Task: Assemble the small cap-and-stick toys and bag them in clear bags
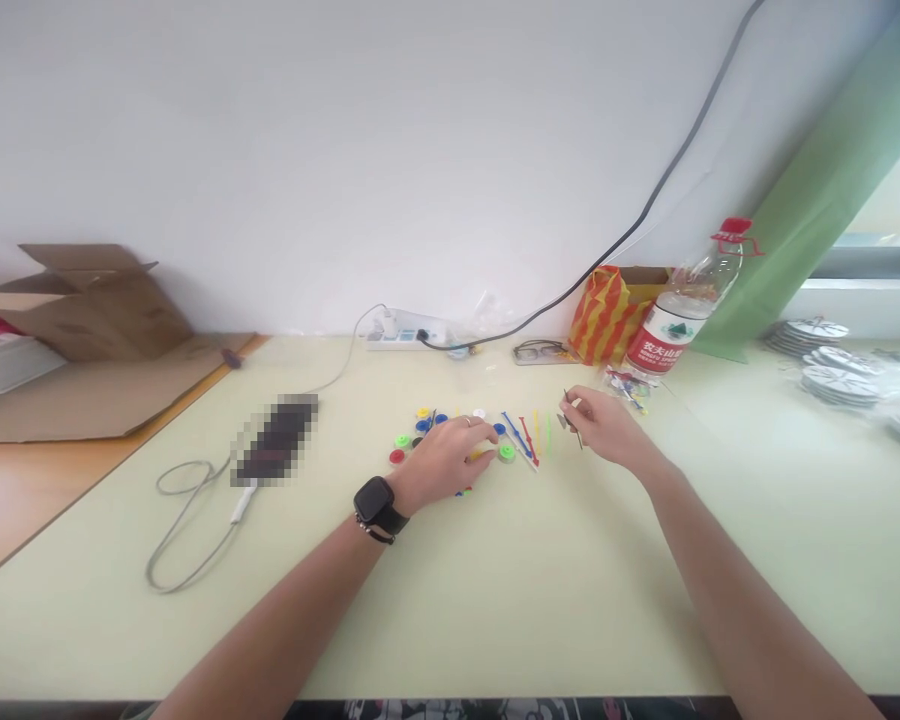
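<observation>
My left hand (450, 452), with a black watch at its wrist, hovers low over a group of small colored plastic discs. Its thumb and fingers are apart, and some pieces are hidden under it. Close by lie a red disc (397, 457), a yellow disc (423, 413), a blue disc (499, 430) and a green disc (507, 453). My right hand (589, 425) pinches a thin dark stick (578, 436). Between the hands, thin plastic sticks lie side by side, among them a blue stick (517, 434), a red stick (528, 440) and a yellow stick (538, 433).
Behind my right hand stand a water bottle (667, 325) and a striped bag (607, 315). Glasses (544, 351) and a power strip (405, 334) lie along the wall. On the left are a cable (187, 588), a blurred-out device (277, 440) and a cardboard box (105, 310).
</observation>
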A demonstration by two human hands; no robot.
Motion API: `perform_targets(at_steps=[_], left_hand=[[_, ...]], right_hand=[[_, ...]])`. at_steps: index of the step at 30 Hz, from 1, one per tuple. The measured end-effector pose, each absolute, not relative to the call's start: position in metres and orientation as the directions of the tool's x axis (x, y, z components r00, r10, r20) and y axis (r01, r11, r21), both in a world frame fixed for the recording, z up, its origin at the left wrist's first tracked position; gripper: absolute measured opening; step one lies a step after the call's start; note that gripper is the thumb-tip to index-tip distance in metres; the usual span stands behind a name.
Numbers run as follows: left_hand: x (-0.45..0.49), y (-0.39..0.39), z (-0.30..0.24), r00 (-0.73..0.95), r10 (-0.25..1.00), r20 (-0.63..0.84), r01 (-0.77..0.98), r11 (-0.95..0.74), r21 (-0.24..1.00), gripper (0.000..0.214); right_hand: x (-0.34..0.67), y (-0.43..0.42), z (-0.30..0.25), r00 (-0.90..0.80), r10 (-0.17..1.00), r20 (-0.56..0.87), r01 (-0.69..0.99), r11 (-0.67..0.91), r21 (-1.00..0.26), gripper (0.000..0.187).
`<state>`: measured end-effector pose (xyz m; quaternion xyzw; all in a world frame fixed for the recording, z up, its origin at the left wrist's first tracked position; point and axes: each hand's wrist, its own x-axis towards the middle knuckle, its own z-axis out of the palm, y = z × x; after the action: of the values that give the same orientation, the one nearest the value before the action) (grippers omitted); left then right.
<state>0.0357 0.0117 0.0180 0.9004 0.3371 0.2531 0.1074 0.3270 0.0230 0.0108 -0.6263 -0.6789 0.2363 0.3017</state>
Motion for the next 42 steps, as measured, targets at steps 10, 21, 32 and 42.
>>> perform_targets(at_steps=[10, 21, 32, 42], left_hand=[[0.046, 0.005, 0.023, 0.567, 0.649, 0.507, 0.356, -0.749, 0.559, 0.018], [0.048, 0.003, 0.015, 0.633, 0.618, 0.467, 0.371, -0.771, 0.518, 0.008], [0.038, 0.008, 0.013, 0.755, 0.575, 0.315, 0.442, -0.801, 0.404, 0.004], [0.041, 0.01, 0.017, 0.724, 0.589, 0.36, 0.475, -0.804, 0.358, 0.015]], right_hand=[[0.252, -0.006, 0.019, -0.317, 0.947, 0.059, 0.135, 0.106, -0.985, 0.021], [0.262, 0.001, 0.011, -0.248, 0.959, 0.136, 0.432, 0.235, -0.87, 0.019], [0.324, 0.033, -0.015, -0.001, 0.961, 0.277, 0.86, 0.142, -0.49, 0.041], [0.402, 0.045, -0.033, 0.403, 0.884, 0.237, 0.881, -0.304, -0.364, 0.04]])
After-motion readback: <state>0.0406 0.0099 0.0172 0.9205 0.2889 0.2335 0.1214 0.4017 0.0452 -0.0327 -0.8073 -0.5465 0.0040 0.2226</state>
